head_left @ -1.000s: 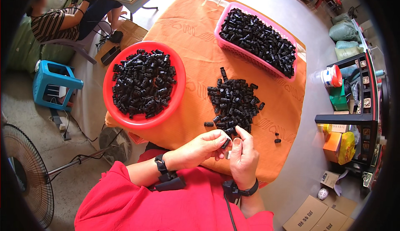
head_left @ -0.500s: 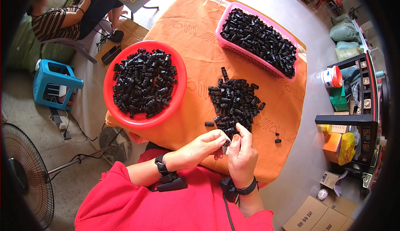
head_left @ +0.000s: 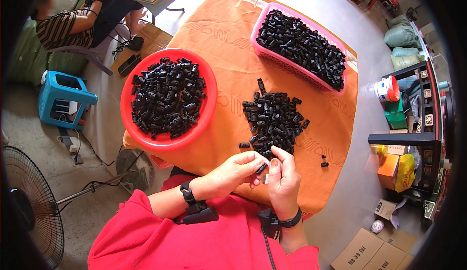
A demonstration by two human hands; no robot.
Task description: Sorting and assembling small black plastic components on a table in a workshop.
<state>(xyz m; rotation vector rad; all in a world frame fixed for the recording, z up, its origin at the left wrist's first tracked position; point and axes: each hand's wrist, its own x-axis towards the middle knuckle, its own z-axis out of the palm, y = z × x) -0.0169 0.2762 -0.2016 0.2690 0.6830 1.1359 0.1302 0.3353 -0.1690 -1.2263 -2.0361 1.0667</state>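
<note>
A short black tube is pinched between the thumb and fingers of the left hand. The right hand is just beside it, index finger extended; whether it grips anything cannot be told. One loose heap of glossy black pieces lies on patterned orange cloth, between the hands and one filled, rectangular pink basket at far right. One round red basin, also filled, stands left. Two small black bits lie right. Farther left are one blue stool and one wire-caged fan.
</note>
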